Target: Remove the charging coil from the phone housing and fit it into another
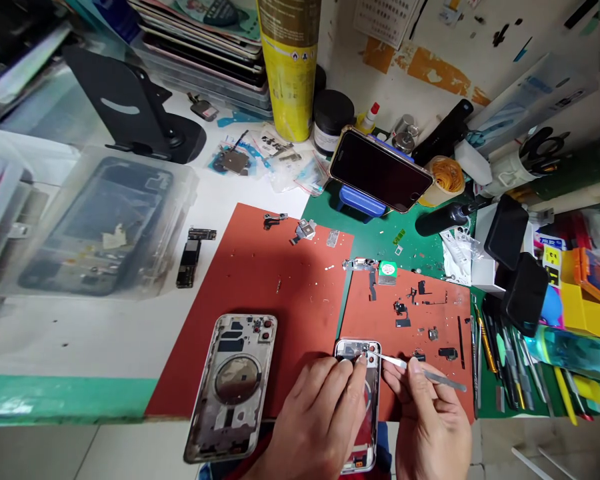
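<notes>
A phone housing (373,427) with a pale frame and an opened interior lies at the front edge of the mat. My left hand (315,417) covers much of it, fingers bent together and fingertips pressing near the camera openings. Between the thumb and fingers of my right hand (427,413) is a slim metal tool (445,381), its narrow white-looking tip touching the housing's top corner. Its exact kind is unclear. Left of my hands, a second phone housing (240,377) with a round coil area lies tilted, its lower end past the table edge.
Small phone parts (403,310) are scattered over the red mat (205,333). A phone (380,170) leans on a blue stand behind. Tweezers and drivers (520,373) lie at right. A clear plastic box (100,227) and a loose circuit board (189,263) are at left.
</notes>
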`<state>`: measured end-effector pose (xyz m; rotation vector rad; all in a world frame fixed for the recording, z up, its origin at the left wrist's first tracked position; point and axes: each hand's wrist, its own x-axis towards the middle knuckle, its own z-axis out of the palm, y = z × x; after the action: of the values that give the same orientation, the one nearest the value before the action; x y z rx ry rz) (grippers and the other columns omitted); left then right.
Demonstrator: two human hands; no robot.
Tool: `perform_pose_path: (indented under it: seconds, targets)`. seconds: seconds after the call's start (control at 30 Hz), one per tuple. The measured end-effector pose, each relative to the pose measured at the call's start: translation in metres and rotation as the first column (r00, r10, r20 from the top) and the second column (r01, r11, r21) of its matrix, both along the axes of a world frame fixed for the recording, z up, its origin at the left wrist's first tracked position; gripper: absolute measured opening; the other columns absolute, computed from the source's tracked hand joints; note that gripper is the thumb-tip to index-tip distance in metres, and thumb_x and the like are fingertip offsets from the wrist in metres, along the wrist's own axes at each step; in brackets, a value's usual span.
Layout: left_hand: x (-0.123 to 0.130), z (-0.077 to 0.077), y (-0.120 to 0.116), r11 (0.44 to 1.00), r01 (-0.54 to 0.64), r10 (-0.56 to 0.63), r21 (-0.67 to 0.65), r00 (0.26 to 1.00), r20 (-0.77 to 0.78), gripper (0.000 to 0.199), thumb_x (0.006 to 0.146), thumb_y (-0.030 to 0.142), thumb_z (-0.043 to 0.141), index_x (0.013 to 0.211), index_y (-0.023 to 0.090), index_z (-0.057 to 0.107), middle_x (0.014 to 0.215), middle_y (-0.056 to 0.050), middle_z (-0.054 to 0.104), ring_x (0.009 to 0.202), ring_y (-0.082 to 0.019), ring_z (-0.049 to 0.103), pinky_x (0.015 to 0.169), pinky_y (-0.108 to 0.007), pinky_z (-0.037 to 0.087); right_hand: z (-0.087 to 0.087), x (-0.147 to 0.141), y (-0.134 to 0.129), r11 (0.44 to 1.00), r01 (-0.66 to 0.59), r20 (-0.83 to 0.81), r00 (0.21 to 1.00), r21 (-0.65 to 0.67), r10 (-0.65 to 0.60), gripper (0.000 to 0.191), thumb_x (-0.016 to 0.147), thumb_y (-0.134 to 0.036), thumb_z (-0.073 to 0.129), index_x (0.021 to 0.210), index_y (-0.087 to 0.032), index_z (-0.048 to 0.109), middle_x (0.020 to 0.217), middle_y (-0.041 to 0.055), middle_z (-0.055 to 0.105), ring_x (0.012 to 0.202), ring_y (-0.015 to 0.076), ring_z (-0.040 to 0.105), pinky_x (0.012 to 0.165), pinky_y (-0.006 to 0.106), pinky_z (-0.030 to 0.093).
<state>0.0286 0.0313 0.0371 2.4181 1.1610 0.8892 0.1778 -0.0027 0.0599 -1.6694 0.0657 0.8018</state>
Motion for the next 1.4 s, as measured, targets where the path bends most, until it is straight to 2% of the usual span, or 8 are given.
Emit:
perform_pose_path:
  seconds: [0.33, 0.73, 0.93, 1.17, 1.4]
  targets:
    - [-0.001, -0.005, -0.001, 1.000, 0.030, -0.030, 0.002, 0.999, -0.014, 0.032, 0.103, 0.010, 0.060, 0.132, 0.005, 0.073, 0.115, -0.010, 0.081, 0.104, -0.028, 0.065, 0.095, -0.041, 0.052, 0.004, -0.001, 0.006, 0.999, 0.039, 0.018, 0.999, -0.008, -0.039, 0.042, 0.065, -0.041, 0.102, 0.084, -0.015, 0.076, 0.078, 0.0055, 0.081, 0.072, 0.0210, 0.082, 0.076, 0.030, 0.071]
    - [0.001, -0.005, -0.001, 0.999, 0.029, -0.029, -0.020, 1.000, -0.003, 0.033, 0.103, 0.009, 0.057, 0.133, 0.003, 0.072, 0.115, -0.011, 0.078, 0.104, -0.027, 0.061, 0.095, -0.040, 0.048, 0.003, 0.000, 0.004, 0.999, 0.034, 0.000, 0.999, -0.010, -0.034, 0.045, 0.064, -0.042, 0.102, 0.086, -0.014, 0.075, 0.081, 0.0073, 0.082, 0.075, 0.0218, 0.082, 0.076, 0.030, 0.071]
    - [0.001, -0.008, -0.003, 1.000, 0.023, -0.023, 0.016, 1.000, -0.014, 0.033, 0.103, 0.009, 0.058, 0.132, 0.003, 0.072, 0.115, -0.012, 0.078, 0.107, -0.029, 0.060, 0.096, -0.041, 0.046, 0.003, -0.001, 0.004, 0.999, 0.037, -0.011, 0.999, -0.018, -0.037, 0.047, 0.065, -0.042, 0.102, 0.088, -0.014, 0.074, 0.081, 0.0065, 0.082, 0.077, 0.0211, 0.082, 0.078, 0.030, 0.070]
    - [0.001, -0.010, -0.005, 0.999, 0.053, -0.053, -0.002, 0.998, -0.026, 0.036, 0.102, 0.006, 0.057, 0.134, 0.001, 0.071, 0.121, -0.014, 0.077, 0.109, -0.031, 0.058, 0.098, -0.044, 0.044, 0.002, -0.001, 0.003, 0.999, 0.039, 0.000, 0.999, -0.035, -0.039, 0.051, 0.064, -0.045, 0.102, 0.092, -0.014, 0.072, 0.083, 0.0110, 0.083, 0.078, 0.0229, 0.083, 0.079, 0.031, 0.070]
    - [0.000, -0.010, -0.005, 0.996, 0.086, -0.086, -0.001, 0.995, -0.045, 0.037, 0.099, 0.004, 0.061, 0.135, -0.001, 0.070, 0.125, -0.013, 0.078, 0.107, -0.030, 0.058, 0.097, -0.045, 0.044, 0.001, -0.004, 0.001, 0.998, 0.059, 0.038, 0.998, -0.022, -0.058, 0.049, 0.066, -0.045, 0.101, 0.092, -0.015, 0.071, 0.083, 0.0105, 0.083, 0.072, 0.0225, 0.082, 0.076, 0.031, 0.070]
